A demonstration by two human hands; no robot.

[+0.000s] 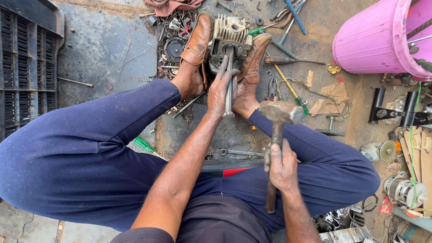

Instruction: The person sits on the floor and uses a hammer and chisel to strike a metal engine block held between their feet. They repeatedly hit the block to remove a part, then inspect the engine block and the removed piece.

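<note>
Right hand (282, 165) at five o'clock, grip closed round hammer (277, 135); left hand (223, 90) clamping chisel (229, 81) against engine cylinder (228, 39), pinned between shoes at twelve. Risk: glancing blow, struck knuckles, chisel skidding off fins.

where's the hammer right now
In the head view, right of centre: the hammer is upright in the right hand, its head just right of the metal rod the left hand holds.

Pink bucket (373, 40), navy trousers (81, 153)
</note>
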